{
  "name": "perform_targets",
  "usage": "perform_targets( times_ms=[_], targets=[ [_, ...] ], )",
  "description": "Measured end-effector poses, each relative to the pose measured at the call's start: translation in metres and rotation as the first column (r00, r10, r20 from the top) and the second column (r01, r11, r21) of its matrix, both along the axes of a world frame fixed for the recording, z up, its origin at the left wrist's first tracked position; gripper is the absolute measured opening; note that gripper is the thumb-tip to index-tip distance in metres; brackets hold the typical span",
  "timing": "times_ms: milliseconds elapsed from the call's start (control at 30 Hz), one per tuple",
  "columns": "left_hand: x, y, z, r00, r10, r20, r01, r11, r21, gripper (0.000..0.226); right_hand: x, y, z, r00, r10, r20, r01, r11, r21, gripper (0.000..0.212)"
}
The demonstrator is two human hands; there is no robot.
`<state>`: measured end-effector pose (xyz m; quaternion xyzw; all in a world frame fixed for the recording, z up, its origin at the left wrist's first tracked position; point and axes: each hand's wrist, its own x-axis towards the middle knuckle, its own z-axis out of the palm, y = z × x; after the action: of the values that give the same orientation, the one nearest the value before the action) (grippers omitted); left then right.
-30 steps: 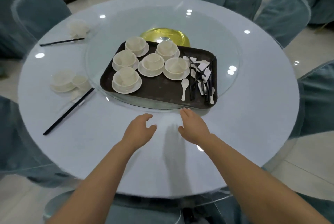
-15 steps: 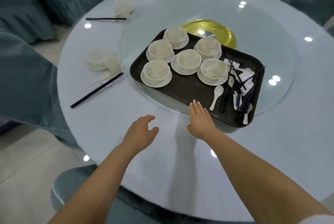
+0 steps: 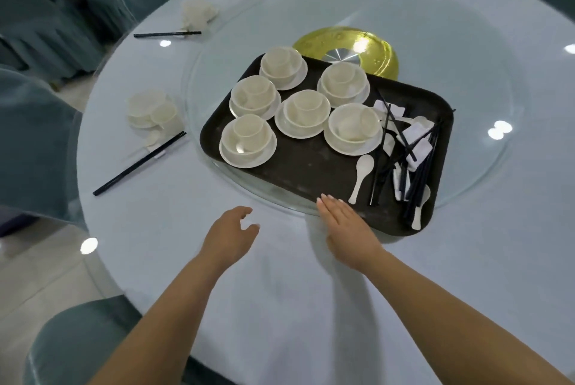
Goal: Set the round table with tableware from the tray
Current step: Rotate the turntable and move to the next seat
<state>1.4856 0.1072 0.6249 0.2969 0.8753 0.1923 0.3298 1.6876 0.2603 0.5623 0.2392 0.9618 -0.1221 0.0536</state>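
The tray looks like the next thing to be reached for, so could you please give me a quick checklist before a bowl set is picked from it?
1. Left hand free: ok, holds nothing.
2. Right hand free: ok, fingers straight at the tray edge.
3. Bowl sets left on the tray: ok, six.
4. Nearest bowl set unobstructed: ok.
5. Tray steady on the glass turntable: cannot tell; its near corner overhangs the rim.
6. Spoons and chopsticks available: ok, piled at the tray's right end.
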Motion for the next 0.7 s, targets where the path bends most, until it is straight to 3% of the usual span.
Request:
perform_targets(
  times_ms=[167,333,567,700],
  targets=[
    [0.009,0.017,-0.002,0.999,0.016,-0.032,-0.015,1.000,0.025,0.044,0.030,0.013,0.008,0.990,-0.047,-0.129,0.055,0.997,0.058,0.072],
    [0.005,0.032,0.003,0.996,0.035,-0.085,-0.028,0.997,0.078,0.044,0.045,0.013,0.005,0.971,-0.178,-0.162,0.193,0.978,0.081,0.068],
    [-0.004,0.075,0.015,0.997,0.038,-0.067,-0.025,0.983,0.181,0.045,0.019,0.019,-0.001,0.953,-0.280,-0.119,0.277,0.960,-0.042,0.060],
    [-0.006,0.099,0.020,0.998,-0.042,-0.055,0.056,0.962,0.268,0.028,0.018,0.026,0.001,0.848,-0.503,-0.169,0.469,0.859,-0.204,0.055]
  ],
)
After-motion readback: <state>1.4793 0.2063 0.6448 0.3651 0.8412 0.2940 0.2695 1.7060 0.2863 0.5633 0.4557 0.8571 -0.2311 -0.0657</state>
